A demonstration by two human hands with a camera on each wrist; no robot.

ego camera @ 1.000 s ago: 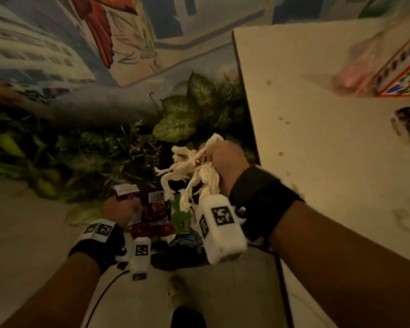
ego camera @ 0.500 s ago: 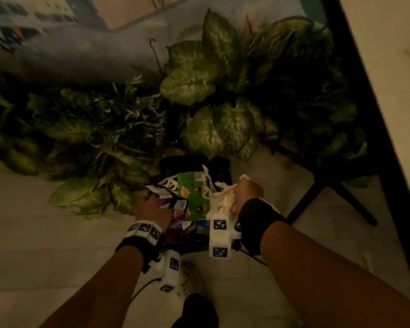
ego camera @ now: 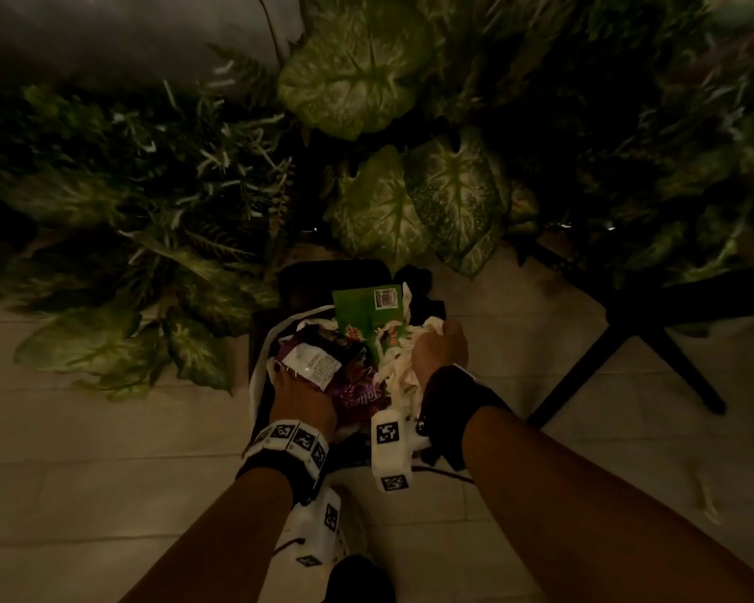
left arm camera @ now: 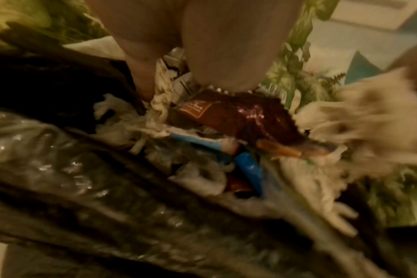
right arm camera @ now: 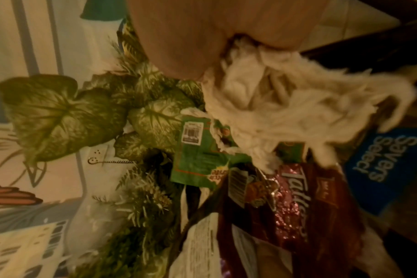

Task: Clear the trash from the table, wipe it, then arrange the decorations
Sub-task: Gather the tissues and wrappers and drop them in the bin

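A black bin [ego camera: 323, 272] with a plastic liner [left arm camera: 60, 169] stands on the floor, stuffed with trash. My left hand [ego camera: 297, 393] grips a maroon snack wrapper [ego camera: 358, 396] [left arm camera: 238, 116] at the bin's left side. My right hand [ego camera: 438, 354] [right arm camera: 202, 37] clutches a wad of torn white tissue [ego camera: 399, 372] [right arm camera: 286, 97] over the right side. A green wrapper [ego camera: 366, 315] [right arm camera: 198, 146] sticks up between them. A blue packet [right arm camera: 381, 169] lies lower in the trash.
Big-leafed plants [ego camera: 366, 71] crowd the wall behind and left of the bin. Black table legs [ego camera: 627, 341] spread across the floor to the right. Pale floor tiles [ego camera: 83, 472] lie on the left, and my shoe [ego camera: 358, 576] is just below the bin.
My view has dropped from the table edge to the floor bin. Both hands have gone down with the wrappers and tissue onto the bin's contents.
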